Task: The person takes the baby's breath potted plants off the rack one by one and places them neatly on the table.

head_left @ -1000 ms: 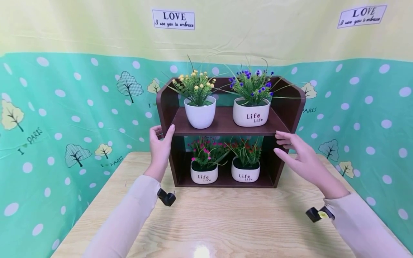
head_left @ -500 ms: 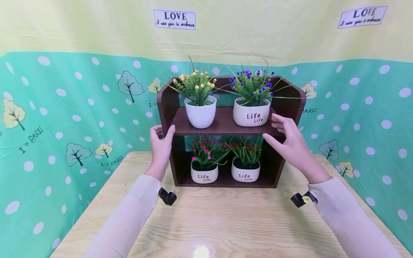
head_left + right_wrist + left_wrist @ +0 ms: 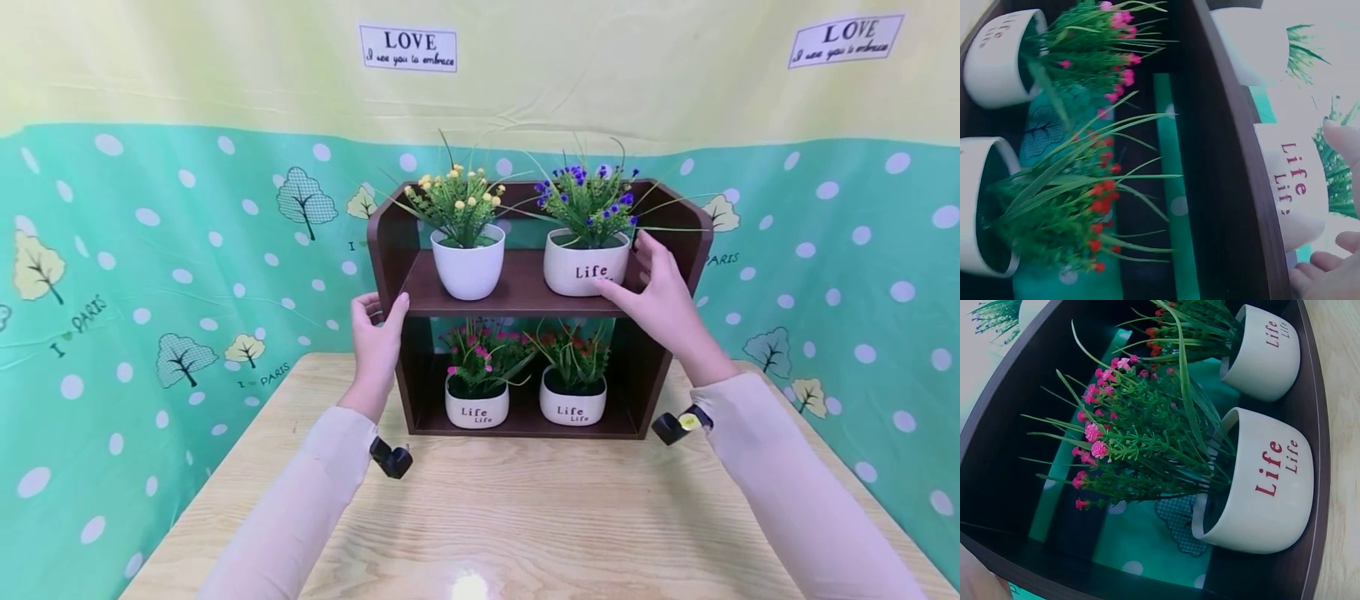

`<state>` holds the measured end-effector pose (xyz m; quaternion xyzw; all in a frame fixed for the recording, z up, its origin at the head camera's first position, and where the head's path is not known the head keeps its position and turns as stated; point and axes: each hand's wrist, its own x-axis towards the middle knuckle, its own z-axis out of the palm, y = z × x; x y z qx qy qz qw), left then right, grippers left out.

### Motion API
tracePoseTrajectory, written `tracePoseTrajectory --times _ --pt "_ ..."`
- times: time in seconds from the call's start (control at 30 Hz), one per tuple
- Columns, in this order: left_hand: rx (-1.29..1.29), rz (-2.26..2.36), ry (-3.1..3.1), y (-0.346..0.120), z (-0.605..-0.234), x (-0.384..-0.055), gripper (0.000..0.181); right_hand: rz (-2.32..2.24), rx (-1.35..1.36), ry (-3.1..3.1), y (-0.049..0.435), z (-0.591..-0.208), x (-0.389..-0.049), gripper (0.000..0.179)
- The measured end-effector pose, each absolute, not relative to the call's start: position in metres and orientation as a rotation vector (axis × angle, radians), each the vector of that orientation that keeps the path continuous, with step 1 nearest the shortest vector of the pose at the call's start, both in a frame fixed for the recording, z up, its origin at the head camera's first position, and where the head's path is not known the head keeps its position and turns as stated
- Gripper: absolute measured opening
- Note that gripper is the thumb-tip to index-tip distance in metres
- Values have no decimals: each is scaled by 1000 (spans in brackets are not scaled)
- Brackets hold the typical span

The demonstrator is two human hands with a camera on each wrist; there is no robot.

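Note:
My left hand (image 3: 375,346) grips the left side panel of a dark brown two-tier shelf (image 3: 517,311), thumb at the front edge and fingers on the outer side. On the upper tier, my right hand (image 3: 663,304) reaches around the right side of a white "Life" pot (image 3: 573,268) with purple flowers (image 3: 592,196). Its thumb overlaps the pot's lettering in the head view, and its fingers are spread at the far side. Whether they touch the pot I cannot tell. In the right wrist view, part of that hand (image 3: 1338,275) shows beside the same pot (image 3: 1294,187).
A plain white pot (image 3: 468,267) with yellow flowers stands upper left. Below are two "Life" pots, one with pink flowers (image 3: 477,408) and one with red flowers (image 3: 572,404). A wooden table (image 3: 480,508) carries the shelf; patterned cloth (image 3: 187,275) hangs behind and at both sides.
My right hand has moved left and up, from the shelf's right front edge to the pot with purple flowers. The left hand stays on the side panel.

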<state>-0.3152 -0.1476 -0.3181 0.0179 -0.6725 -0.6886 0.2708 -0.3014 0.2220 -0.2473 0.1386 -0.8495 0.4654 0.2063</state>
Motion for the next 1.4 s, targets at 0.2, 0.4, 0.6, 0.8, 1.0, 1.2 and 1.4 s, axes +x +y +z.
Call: tracePoseTrajectory --times 0.2,0.4,0.6,0.8,1.0,1.2,1.4 --pt "42 -1877 -1804 -147 -318 -314 55 1444 303 -2426 220 -236 -315 114" --pt "55 -1882 -1809 -147 -318 -314 56 1486 278 -2507 220 -231 -329 119" --pt "41 -1887 -1797 -147 -319 -316 56 1457 288 -2624 223 -226 -341 122" --pt "44 -1898 -1791 -148 -319 -315 55 1457 330 -2671 224 -226 -345 124" --pt "60 -1920 -1786 -148 -317 -314 50 1503 393 -2578 219 -230 -343 106" --pt "70 -1923 -1792 -147 -316 -313 48 1472 431 -2499 218 -236 -344 68" --pt "63 -1907 -1790 -147 -317 -313 53 1436 382 -2496 220 -238 -344 79"
